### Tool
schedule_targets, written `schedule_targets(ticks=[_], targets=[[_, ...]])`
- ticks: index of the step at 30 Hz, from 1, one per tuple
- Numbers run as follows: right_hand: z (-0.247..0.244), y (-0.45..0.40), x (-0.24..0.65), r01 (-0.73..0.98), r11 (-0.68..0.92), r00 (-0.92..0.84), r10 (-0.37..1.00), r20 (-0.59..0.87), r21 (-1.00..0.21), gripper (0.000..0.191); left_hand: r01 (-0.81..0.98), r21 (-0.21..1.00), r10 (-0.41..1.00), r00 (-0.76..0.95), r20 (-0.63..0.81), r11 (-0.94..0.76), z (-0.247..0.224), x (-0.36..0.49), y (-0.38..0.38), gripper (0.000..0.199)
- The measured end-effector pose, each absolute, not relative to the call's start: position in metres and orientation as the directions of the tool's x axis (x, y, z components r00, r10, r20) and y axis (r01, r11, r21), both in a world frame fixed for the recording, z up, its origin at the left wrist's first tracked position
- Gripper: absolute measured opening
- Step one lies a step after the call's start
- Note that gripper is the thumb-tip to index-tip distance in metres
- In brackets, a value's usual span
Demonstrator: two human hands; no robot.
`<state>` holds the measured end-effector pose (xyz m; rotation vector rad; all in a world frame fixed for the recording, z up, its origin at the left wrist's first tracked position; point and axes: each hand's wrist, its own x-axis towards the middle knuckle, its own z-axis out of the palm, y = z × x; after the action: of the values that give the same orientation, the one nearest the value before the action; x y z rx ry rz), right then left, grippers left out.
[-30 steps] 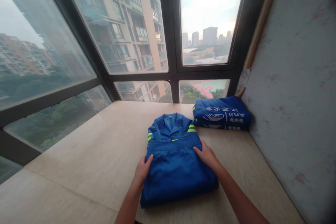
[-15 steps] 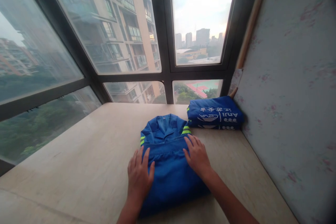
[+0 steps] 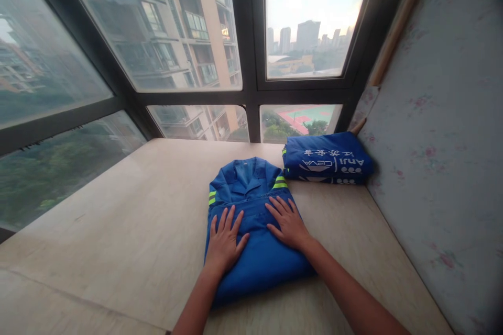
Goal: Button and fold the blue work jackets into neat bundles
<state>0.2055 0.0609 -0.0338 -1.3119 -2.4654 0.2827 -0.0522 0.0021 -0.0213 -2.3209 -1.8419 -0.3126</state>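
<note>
A folded blue work jacket [image 3: 259, 267] lies in front of me, its collar pointing toward the window and yellow-green stripes showing at both shoulders. My left hand [image 3: 227, 241] rests flat on the left side of the folded cloth, fingers spread. On the right side, my right hand [image 3: 287, 223] also lies flat with its fingers apart, just below the folded edge. Neither hand grips the fabric. Part of the jacket's surface is hidden under my palms and forearms.
A stack of folded blue clothes [image 3: 328, 159] with white lettering sits at the back right, by the papered wall [image 3: 436, 167]. Dark window frames [image 3: 251, 97] border the pale ledge [image 3: 129, 220] at the back and left.
Both hands have moved inward on the jacket, the left hand more, and now lie flatter on it. The view has tilted slightly, so the scene sits higher in the picture.
</note>
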Motion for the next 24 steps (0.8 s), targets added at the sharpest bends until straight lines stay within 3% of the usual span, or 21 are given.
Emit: schedule_targets(ticks=[16, 24], targets=[[-0.026, 0.012, 0.217, 0.773, 0.56, -0.513, 0.828, 0.224, -0.299, 0.06, 0.962, 0.024, 0.925, 0.253, 0.283, -0.271, -0.019, -0.042, -0.041, 0.06], [-0.026, -0.033, 0.227, 0.768, 0.553, -0.486, 0.831, 0.269, -0.321, 0.045, 0.949, 0.015, 0.908, 0.295, 0.296, -0.314, -0.021, -0.036, -0.079, 0.062]])
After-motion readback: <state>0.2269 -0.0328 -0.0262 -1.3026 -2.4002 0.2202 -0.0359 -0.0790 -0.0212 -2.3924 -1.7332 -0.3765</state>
